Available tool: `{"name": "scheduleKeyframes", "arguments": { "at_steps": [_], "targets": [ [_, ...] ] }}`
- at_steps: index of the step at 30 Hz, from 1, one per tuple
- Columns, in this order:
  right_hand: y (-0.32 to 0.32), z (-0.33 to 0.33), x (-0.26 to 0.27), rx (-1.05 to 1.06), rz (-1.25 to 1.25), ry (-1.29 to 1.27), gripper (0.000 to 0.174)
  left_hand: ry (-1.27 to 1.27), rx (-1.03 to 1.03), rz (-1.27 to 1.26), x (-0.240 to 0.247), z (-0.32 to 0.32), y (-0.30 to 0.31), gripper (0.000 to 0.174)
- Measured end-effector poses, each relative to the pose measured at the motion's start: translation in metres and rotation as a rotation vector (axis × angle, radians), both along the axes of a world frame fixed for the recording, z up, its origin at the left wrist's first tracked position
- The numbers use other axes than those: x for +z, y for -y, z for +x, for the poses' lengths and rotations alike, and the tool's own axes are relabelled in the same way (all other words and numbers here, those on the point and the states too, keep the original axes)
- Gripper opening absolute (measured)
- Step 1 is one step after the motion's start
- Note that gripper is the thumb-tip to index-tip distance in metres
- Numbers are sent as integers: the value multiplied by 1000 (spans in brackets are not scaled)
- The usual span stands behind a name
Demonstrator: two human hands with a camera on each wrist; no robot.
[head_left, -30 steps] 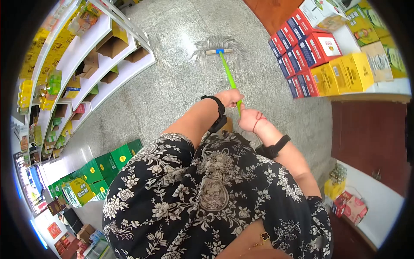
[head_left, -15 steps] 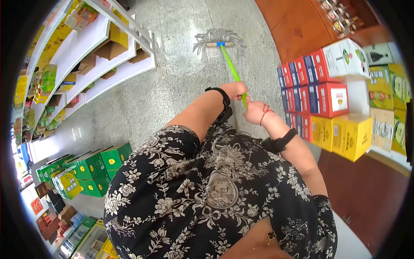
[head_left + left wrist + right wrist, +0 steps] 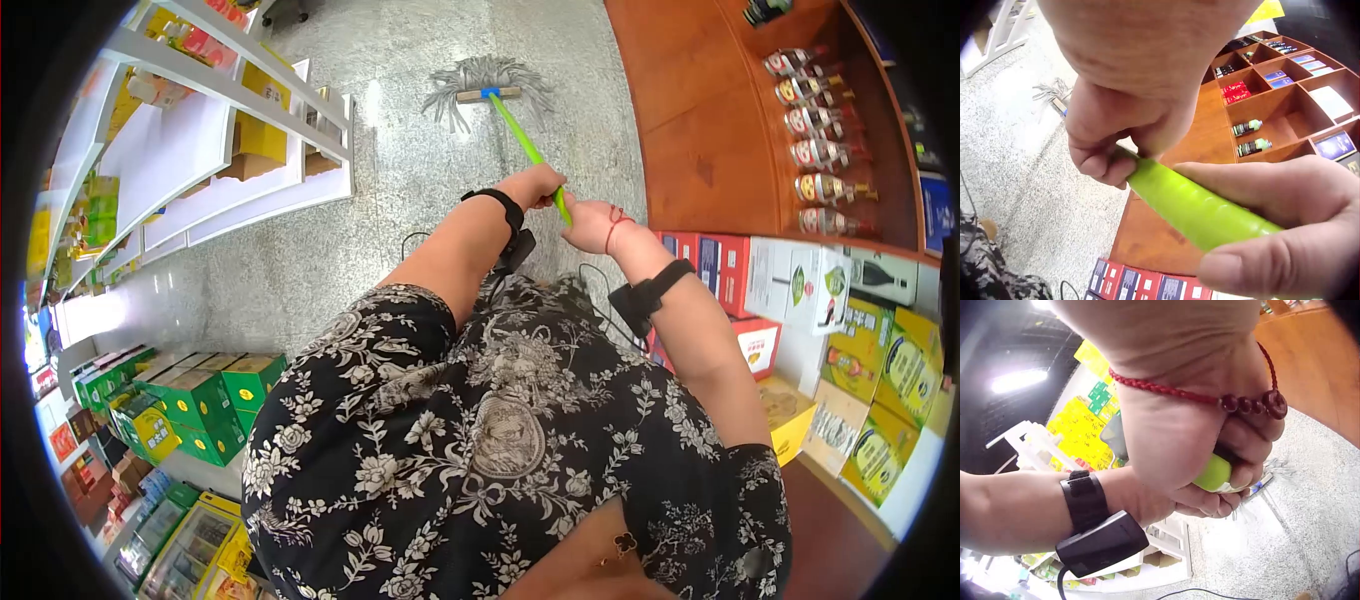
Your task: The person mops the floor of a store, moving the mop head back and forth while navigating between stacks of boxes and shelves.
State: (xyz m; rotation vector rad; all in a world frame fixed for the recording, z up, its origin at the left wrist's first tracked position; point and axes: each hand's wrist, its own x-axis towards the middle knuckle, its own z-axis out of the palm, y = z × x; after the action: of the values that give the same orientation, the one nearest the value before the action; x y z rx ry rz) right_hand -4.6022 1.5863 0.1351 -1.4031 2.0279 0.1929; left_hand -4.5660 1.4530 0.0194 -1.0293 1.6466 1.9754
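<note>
A mop with a grey string head lies on the speckled floor ahead, with a blue clip on its crossbar. Its green handle slants back toward the body. My left hand grips the handle lower down, fingers curled round it in the left wrist view. Just behind it my right hand holds the upper end, its thumb lying along the green grip. From the right wrist view, the end of the handle shows within the curled fingers of the right hand, below a red beaded cord.
White shelving stands along the left, and a wooden cabinet with a row of bottles along the right. Stacked cartons sit beside the right arm. Green boxes are piled at the lower left.
The view has advanced along the aisle: the cartons on the right slid back and the bottle cabinet came into sight. The mop head has shifted slightly left, with both hands still holding the handle.
</note>
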Motion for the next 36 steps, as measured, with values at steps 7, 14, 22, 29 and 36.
{"name": "scheduleKeyframes", "arguments": {
  "at_steps": [7,14,22,29,36],
  "targets": [
    [87,-63,1,31,-55,47,52,32,236,15,4,-53,80,26],
    [179,-133,-13,123,-53,32,54,36,428,-19,6,-117,166,21],
    [298,-202,22,261,25,68,50,57,519,44,1,-180,273,19],
    [396,-249,19,385,44,19,54,48,578,61,21,-206,363,18],
    [530,-292,18,437,39,12,61,-36,672,128,-4,-245,497,17]
  ]
}}
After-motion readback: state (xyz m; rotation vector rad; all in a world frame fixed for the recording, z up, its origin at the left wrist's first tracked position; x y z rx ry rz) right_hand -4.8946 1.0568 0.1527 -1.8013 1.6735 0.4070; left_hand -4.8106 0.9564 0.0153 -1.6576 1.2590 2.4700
